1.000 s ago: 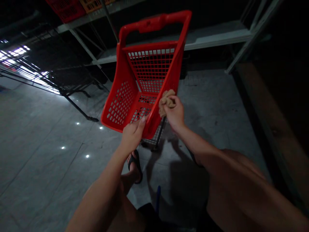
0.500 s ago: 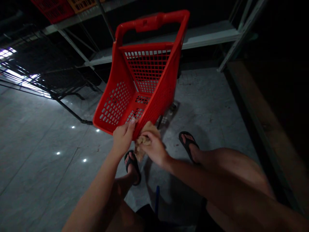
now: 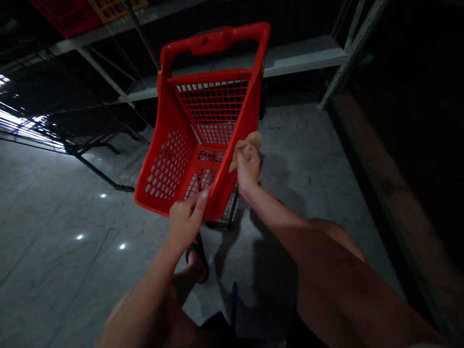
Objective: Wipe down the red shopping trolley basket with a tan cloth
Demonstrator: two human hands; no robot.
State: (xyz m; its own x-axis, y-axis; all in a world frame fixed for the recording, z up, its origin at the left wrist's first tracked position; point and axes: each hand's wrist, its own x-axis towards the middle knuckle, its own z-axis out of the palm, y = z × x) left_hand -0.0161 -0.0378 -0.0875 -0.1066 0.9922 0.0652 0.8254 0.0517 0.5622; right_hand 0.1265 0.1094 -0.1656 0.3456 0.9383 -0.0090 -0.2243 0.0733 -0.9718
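Note:
In front of me stands a red plastic shopping cart (image 3: 213, 77) with perforated walls and a looped handle at its far end. My left hand (image 3: 186, 217) grips the cart's near rim, its thumb lying along the top edge and its fingers partly hidden. A crumpled tan cloth (image 3: 250, 142) is bunched in my right hand (image 3: 248, 169), against the outer face of the cart's right side wall. Inside, the cart's basket holds nothing visible.
Behind the cart runs a metal shelf (image 3: 304, 60). A red crate (image 3: 74, 19) and an orange crate (image 3: 116, 7) sit on the upper left shelf. Dark metal frames (image 3: 94, 166) stand at left. A wooden beam (image 3: 384, 169) lies along the right. My sandalled foot (image 3: 197, 258) is below the cart.
My right hand has moved the cloth up and away along the cart's right side, from the near corner to about mid-wall. My left hand stays on the near rim.

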